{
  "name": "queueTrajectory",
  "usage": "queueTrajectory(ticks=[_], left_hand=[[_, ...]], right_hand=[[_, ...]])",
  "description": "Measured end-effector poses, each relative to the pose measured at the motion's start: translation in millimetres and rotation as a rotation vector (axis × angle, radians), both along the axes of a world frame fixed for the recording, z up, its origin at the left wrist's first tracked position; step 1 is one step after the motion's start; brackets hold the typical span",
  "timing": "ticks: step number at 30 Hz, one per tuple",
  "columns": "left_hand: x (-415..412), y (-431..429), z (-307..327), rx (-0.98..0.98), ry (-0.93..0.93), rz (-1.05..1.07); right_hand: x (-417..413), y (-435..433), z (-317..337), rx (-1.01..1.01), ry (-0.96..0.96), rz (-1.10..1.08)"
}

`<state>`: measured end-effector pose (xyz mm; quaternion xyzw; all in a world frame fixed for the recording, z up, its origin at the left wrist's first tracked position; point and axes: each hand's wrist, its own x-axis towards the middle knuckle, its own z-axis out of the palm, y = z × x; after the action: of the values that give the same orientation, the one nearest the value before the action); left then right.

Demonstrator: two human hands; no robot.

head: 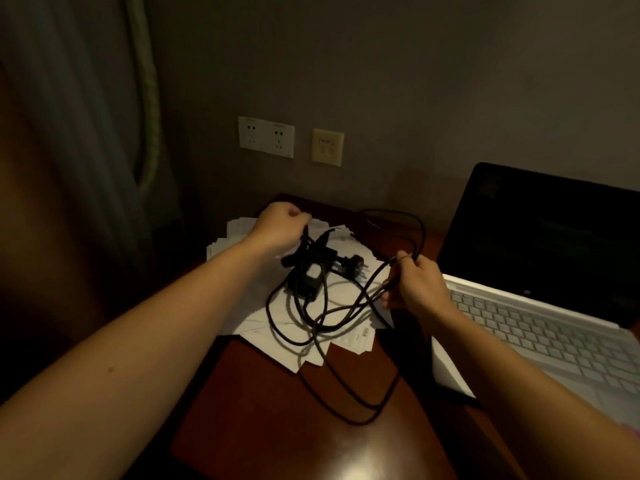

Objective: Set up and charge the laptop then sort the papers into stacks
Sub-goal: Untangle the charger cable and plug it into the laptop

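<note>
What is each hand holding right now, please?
Left hand: closed, gripping one end of the black charger cable.
Right hand: closed, holding loops of the same cable.

Single head view, wide-angle, looking forward and down, close over the surface. Faces wall with sockets at upper centre. Laptop cut off at right edge. Left forearm and right forearm enter from bottom corners.
</note>
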<state>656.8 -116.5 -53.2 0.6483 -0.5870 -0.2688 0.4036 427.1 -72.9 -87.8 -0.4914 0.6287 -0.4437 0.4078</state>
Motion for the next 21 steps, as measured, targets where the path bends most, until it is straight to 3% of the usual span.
queueTrajectory(ticks=[7, 10, 12, 14, 19, 21], left_hand=[[0.0, 16.2, 19.3, -0.105, 0.109, -0.139], [5.2, 20.3, 20.8, -0.102, 0.118, -0.13], [11.2, 20.1, 20.8, -0.063, 0.143, -0.093], [18.1, 18.7, 18.7, -0.012, 0.103, -0.033], [29.7, 17.2, 11.1, 0.06, -0.067, 0.003], [32.2, 19.3, 11.2, 0.041, -0.167, 0.011]], right_hand=[[5.6, -7.4, 10.0, 0.284, 0.209, 0.029], [4.5, -1.1, 21.1, 0.217, 0.651, 0.024], [2.7, 0.2, 25.1, 0.045, 1.075, -0.039], [7.0, 2.0, 30.1, -0.166, 1.313, -0.077], [55.2, 15.7, 35.2, -0.603, 1.29, 0.318], [82.3, 14.9, 27.8, -0.503, 1.205, 0.389]])
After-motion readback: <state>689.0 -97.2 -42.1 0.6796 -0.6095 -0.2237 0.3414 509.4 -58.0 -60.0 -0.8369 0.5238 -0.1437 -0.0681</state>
